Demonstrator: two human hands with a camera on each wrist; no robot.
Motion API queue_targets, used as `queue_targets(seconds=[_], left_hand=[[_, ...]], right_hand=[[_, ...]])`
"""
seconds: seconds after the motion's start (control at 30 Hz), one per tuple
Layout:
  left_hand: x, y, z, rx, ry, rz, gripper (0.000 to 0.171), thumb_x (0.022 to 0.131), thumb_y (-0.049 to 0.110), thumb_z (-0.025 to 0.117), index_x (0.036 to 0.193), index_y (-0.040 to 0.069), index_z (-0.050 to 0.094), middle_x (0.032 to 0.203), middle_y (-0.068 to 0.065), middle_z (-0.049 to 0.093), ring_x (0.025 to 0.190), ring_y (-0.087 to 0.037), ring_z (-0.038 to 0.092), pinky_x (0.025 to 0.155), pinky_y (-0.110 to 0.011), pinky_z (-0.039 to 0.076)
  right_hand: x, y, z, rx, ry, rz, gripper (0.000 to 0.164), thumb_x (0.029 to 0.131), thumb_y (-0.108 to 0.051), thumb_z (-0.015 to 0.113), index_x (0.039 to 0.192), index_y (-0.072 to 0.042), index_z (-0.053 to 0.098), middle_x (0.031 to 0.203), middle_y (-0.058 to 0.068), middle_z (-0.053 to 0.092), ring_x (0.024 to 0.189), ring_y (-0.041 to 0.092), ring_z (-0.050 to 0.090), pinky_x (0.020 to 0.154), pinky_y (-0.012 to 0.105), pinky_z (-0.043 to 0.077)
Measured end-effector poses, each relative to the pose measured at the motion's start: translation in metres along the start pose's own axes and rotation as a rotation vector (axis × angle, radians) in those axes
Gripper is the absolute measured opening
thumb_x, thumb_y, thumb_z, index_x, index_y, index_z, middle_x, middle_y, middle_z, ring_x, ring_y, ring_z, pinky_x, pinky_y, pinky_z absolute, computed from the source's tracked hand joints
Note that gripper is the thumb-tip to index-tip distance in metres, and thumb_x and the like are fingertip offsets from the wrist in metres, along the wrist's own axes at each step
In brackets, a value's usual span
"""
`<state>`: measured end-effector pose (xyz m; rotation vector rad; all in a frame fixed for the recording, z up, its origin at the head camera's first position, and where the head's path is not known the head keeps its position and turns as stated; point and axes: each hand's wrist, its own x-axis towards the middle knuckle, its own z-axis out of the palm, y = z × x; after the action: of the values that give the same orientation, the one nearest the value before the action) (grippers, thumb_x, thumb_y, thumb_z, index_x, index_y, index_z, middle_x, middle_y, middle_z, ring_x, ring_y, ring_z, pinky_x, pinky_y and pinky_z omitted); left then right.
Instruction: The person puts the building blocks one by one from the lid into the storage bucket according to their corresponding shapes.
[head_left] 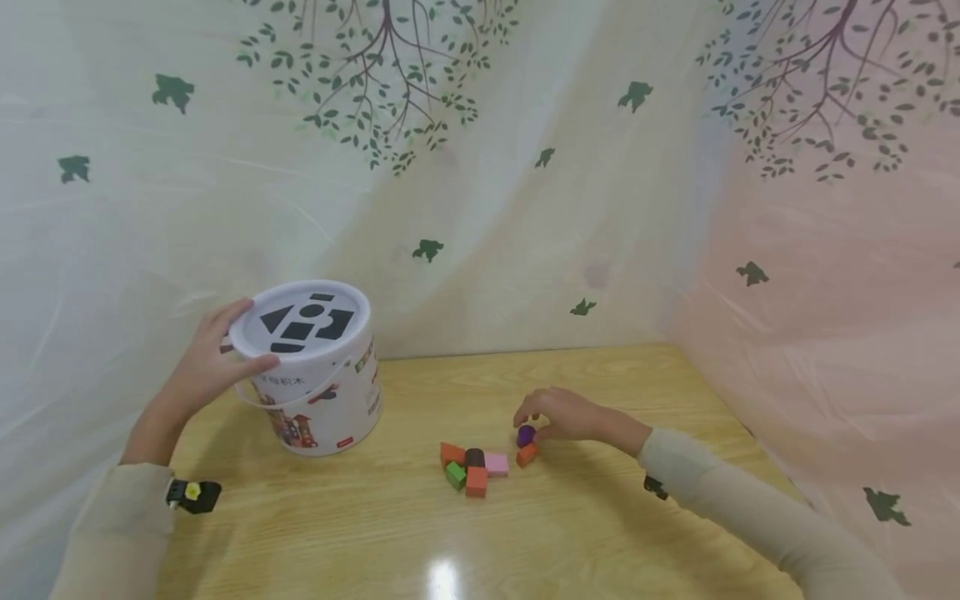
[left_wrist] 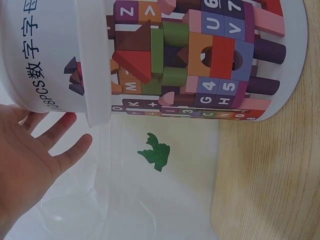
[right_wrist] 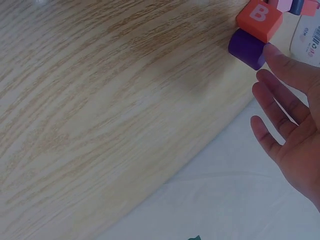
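Observation:
A white lidded bucket (head_left: pixel 322 417) stands at the back left of the table, its lid pierced with dark shape holes. My left hand (head_left: pixel 217 358) rests on the lid's left rim, thumb along the front, fingers reaching behind. In the left wrist view, those fingers look straight and spread beside the lid. My right hand (head_left: pixel 566 414) holds a purple cylinder block (head_left: pixel 526 436) between thumb and fingers. Right against the cylinder is an orange-red block (right_wrist: pixel 259 20) with a letter B. Left of it lie a pink block (head_left: pixel 496 464), a dark block (head_left: pixel 475 457) and a green block (head_left: pixel 455 476).
Beside the dark block are an orange triangular block (head_left: pixel 452 453) and another orange-red block (head_left: pixel 476 482). A patterned curtain (head_left: pixel 487 250) hangs behind the wooden table (head_left: pixel 360 533) and along its right side. The bucket's thin handle (head_left: pixel 300 400) hangs across its front.

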<state>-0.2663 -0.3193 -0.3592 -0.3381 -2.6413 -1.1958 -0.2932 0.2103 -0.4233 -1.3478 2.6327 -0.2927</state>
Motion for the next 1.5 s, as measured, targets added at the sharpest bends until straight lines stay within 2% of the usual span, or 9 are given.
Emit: queue_targets(seconds=[0.6, 1.0, 1.23, 1.5], left_hand=[[0.001, 0.0, 0.0, 0.002, -0.001, -0.005, 0.105, 0.088, 0.03, 0.08, 0.165, 0.012, 0.011, 0.165, -0.029, 0.011, 0.141, -0.058, 0.026, 0.106, -0.081, 0.031], [0.002, -0.002, 0.001, 0.003, -0.001, -0.009, 0.107, 0.087, 0.031, 0.081, 0.165, 0.014, 0.01, 0.165, -0.028, 0.011, 0.141, -0.058, 0.027, 0.105, -0.081, 0.031], [0.002, -0.001, 0.0, -0.005, 0.002, 0.002, 0.106, 0.087, 0.03, 0.081, 0.165, 0.013, 0.011, 0.165, -0.028, 0.012, 0.141, -0.058, 0.026, 0.106, -0.081, 0.03], [0.001, -0.002, 0.0, -0.008, 0.004, 0.005, 0.106, 0.086, 0.03, 0.081, 0.165, 0.013, 0.011, 0.164, -0.029, 0.013, 0.14, -0.058, 0.027, 0.106, -0.081, 0.03]], right_hand=[[0.004, 0.002, 0.007, -0.081, 0.042, -0.025, 0.027, 0.083, -0.005, 0.082, 0.11, -0.006, 0.077, 0.108, 0.006, 0.076, 0.102, 0.023, 0.07, 0.09, 0.039, 0.06], [0.009, 0.005, 0.012, -0.17, 0.093, -0.025, 0.027, 0.082, -0.013, 0.084, 0.108, -0.014, 0.077, 0.105, 0.002, 0.075, 0.097, 0.021, 0.065, 0.083, 0.038, 0.054], [0.015, 0.004, 0.012, -0.177, 0.089, -0.015, 0.027, 0.083, -0.015, 0.083, 0.109, -0.014, 0.077, 0.107, 0.003, 0.075, 0.101, 0.023, 0.065, 0.087, 0.044, 0.054], [0.02, 0.004, 0.013, -0.199, 0.084, -0.002, 0.028, 0.082, -0.017, 0.084, 0.109, -0.013, 0.077, 0.106, 0.003, 0.075, 0.1, 0.022, 0.066, 0.087, 0.04, 0.052]])
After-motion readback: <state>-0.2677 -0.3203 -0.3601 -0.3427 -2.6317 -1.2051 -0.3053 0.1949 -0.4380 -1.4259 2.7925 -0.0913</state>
